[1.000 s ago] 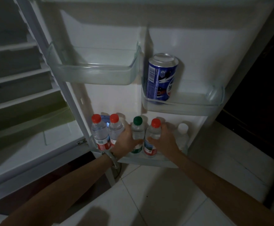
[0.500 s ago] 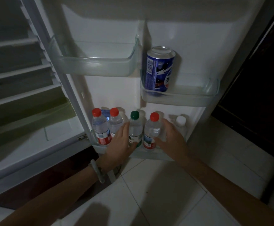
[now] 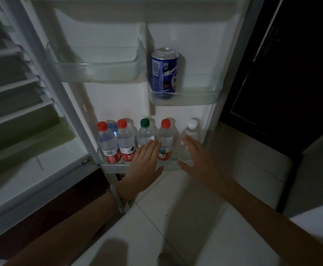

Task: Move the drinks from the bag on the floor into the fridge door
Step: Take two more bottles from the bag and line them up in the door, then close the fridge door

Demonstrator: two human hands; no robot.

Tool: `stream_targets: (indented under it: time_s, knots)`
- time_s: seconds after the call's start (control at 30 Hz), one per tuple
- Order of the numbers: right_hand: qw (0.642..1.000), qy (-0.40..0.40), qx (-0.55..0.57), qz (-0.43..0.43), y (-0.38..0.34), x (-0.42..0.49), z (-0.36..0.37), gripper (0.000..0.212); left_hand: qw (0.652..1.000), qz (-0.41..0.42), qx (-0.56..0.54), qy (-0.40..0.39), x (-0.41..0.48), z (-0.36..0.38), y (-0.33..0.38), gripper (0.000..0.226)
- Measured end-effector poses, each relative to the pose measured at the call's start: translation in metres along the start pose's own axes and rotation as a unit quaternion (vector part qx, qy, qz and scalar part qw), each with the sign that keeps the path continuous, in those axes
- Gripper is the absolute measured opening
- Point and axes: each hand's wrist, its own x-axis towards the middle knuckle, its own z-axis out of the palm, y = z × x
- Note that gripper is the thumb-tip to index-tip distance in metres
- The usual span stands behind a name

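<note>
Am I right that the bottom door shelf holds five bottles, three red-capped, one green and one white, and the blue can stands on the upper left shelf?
Not quite. The head view shows the blue can on the upper right shelf; the upper left shelf looks empty. The bottle count and cap colours on the bottom door shelf are right.

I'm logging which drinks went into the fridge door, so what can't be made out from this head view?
- Green-capped bottle: label hidden behind the left hand.
- White-capped bottle: lower part covered by the right hand; label unreadable.
- Blue item behind the red-capped bottles: mostly hidden, cannot identify.
- Bag: out of frame.
- Blue can: print too dim and small to read.
</note>
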Motion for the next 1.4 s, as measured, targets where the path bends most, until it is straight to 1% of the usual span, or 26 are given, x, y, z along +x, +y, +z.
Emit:
stream_targets:
  time_s: [0.07, 0.13, 0.23, 0.43, 0.5, 0.6, 0.67, 0.8, 0.93, 1.03, 1.23, 1.4]
  knots:
    - [0.999, 0.011, -0.038, -0.004, 0.005, -0.005, -0.01, 0.068, 0.999, 0.024, 0.032, 0.01, 0.004, -0.005, 0.007, 0.078]
    - [0.996, 0.017, -0.081, -0.033, 0.014, -0.008, -0.021, 0.064, 0.995, 0.054, 0.084, 0.011, 0.01, -0.008, 0.017, 0.079]
    - [0.987, 0.009, -0.149, -0.066, 0.032, -0.008, -0.043, 0.064, 0.988, 0.089, 0.116, 0.054, 0.022, -0.014, 0.033, 0.08]
    - [0.983, 0.062, -0.17, -0.046, 0.068, 0.013, -0.095, 0.067, 0.971, 0.13, 0.142, 0.139, 0.056, -0.046, 0.068, 0.068]
    - [0.98, 0.06, -0.18, -0.055, 0.081, 0.024, -0.108, 0.071, 0.963, 0.124, 0.163, 0.173, 0.072, -0.056, 0.084, 0.068]
    - [0.98, 0.046, -0.18, -0.076, 0.103, 0.035, -0.124, 0.072, 0.954, 0.087, 0.202, 0.205, 0.1, -0.067, 0.111, 0.073]
    - [0.98, 0.036, -0.171, -0.092, 0.116, 0.04, -0.132, 0.071, 0.951, 0.054, 0.23, 0.2, 0.117, -0.072, 0.127, 0.073]
    - [0.982, 0.046, -0.142, -0.119, 0.139, 0.045, -0.143, 0.072, 0.952, -0.009, 0.263, 0.158, 0.135, -0.072, 0.145, 0.072]
    - [0.981, 0.043, -0.12, -0.144, 0.154, 0.045, -0.151, 0.071, 0.951, -0.006, 0.253, 0.178, 0.137, -0.069, 0.145, 0.064]
    - [0.981, 0.033, -0.1, -0.161, 0.157, 0.041, -0.151, 0.072, 0.953, -0.021, 0.238, 0.185, 0.133, -0.071, 0.148, 0.059]
    - [0.98, 0.025, -0.064, -0.187, 0.142, 0.026, -0.154, 0.074, 0.952, -0.029, 0.226, 0.205, 0.113, -0.074, 0.154, 0.058]
    - [0.978, 0.028, -0.07, -0.194, 0.124, 0.006, -0.152, 0.073, 0.956, -0.016, 0.192, 0.221, 0.075, -0.081, 0.152, 0.054]
